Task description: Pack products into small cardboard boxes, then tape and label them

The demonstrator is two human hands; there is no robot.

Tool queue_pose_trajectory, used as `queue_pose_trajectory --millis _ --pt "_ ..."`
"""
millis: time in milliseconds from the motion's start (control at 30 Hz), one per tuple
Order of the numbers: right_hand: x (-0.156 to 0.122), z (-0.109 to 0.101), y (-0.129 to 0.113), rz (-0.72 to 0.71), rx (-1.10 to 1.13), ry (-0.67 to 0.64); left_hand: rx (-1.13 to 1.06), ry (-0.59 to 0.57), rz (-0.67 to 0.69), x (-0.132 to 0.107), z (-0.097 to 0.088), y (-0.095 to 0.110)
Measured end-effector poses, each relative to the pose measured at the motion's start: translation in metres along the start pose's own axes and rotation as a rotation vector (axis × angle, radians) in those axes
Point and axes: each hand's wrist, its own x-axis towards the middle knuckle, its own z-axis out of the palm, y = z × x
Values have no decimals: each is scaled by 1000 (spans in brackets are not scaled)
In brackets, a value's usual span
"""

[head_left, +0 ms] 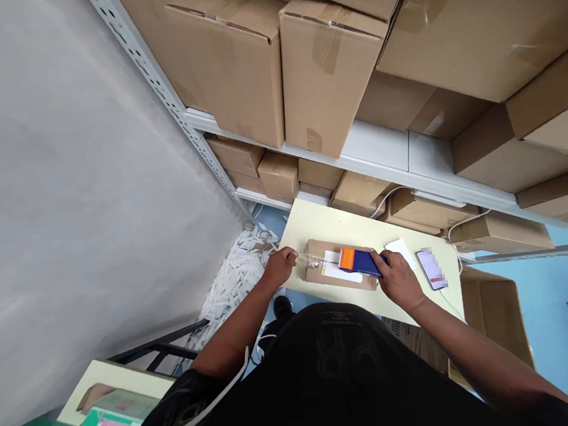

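Note:
On the pale table (315,220) lies a small brown cardboard box (316,247) with a white label (330,270) on top. My right hand (399,277) grips the dark blue end of a blue and orange tape dispenser (363,261), held over the right part of the box; its inner parts cannot be made out. Just off the box's left end, my left hand (282,265) is closed in a pinch. A clear, shiny strip of tape (313,262) runs from those fingers onto the box's left end.
Right of the box are a white paper (400,252) and a phone (432,268) with a white cable. Shelves of cardboard cartons (333,67) rise behind the table. Shredded white paper (234,271) covers the floor at left; an open carton (494,313) stands at right.

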Motion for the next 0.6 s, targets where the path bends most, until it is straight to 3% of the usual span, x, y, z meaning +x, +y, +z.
queue_pose_trajectory --millis 267,433,500,600 --pt "-11 29 -7 -25 -20 57 69 64 42 5 58 -19" --pt "-14 36 -8 -25 -54 62 134 93 -39 7 60 -15" --pt "-14 33 -11 -22 -85 49 211 167 84 3 54 -10" --pt "-12 23 -18 -20 -135 16 346 123 477 -8 51 1"
